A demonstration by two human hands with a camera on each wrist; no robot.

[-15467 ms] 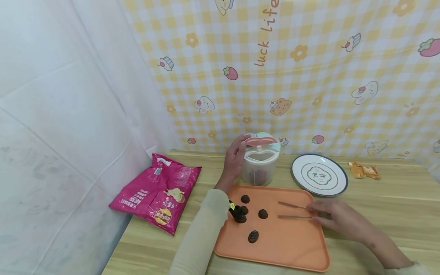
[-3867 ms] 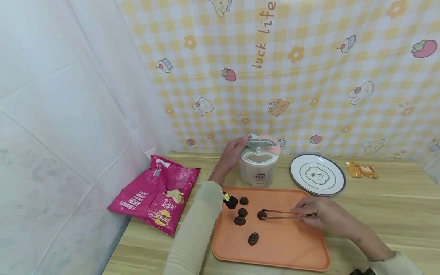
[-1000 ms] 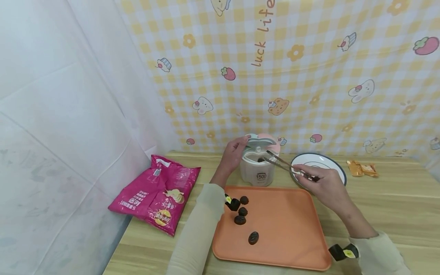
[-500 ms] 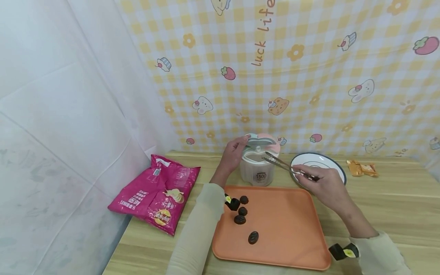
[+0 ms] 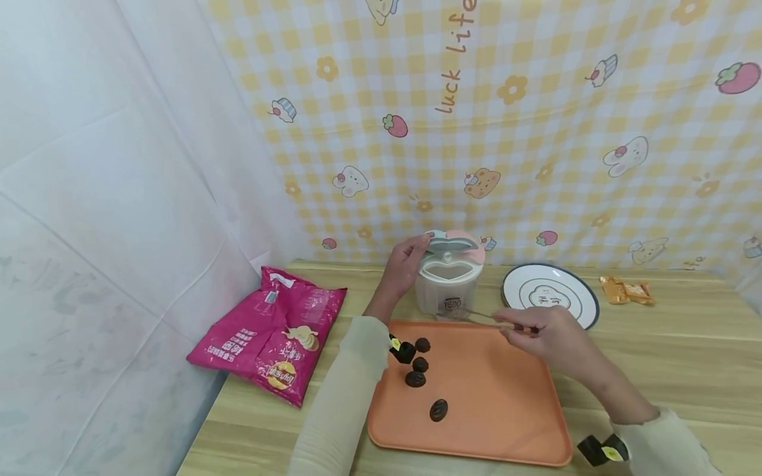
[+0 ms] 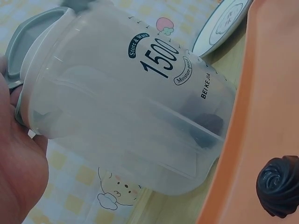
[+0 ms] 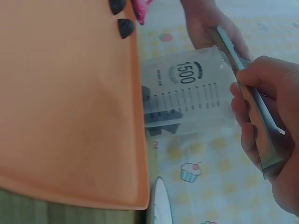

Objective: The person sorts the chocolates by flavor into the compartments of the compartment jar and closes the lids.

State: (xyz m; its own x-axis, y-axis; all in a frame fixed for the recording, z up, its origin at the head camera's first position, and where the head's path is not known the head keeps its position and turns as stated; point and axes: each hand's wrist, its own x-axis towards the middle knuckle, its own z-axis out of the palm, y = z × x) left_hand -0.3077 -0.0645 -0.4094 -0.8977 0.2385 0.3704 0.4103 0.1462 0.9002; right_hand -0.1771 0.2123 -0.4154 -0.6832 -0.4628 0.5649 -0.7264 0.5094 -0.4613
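My left hand [image 5: 405, 268] grips the lid edge of a clear storage canister [image 6: 107, 107] marked 1500, its grey-green flap [image 6: 35, 42] tipped up. Through the wall, dark chocolates [image 6: 208, 128] show low inside. My right hand [image 5: 553, 340] holds metal tongs [image 7: 261, 126] with serrated tips; nothing sits between the tips, which cross in front of the canister in the head view. On the orange tray [image 5: 488, 410] lie several dark chocolates: an oval one [image 5: 438, 410] near the front, another oval one [image 5: 415, 379] and round ones [image 5: 423, 345] by my left wrist.
A white plate [image 5: 582, 305] with a dark blue rim stands behind the tray's right corner. Small orange packets [image 5: 627, 291] lie farther right. A magenta crisp bag [image 5: 270, 337] rests at the table's left side. A checked cloth [image 5: 369, 152] hangs behind.
The canister was turned and a different flap raised. The tongs took a round chocolate from the tray and let it go in the opening. Now they have come down toward the tray.
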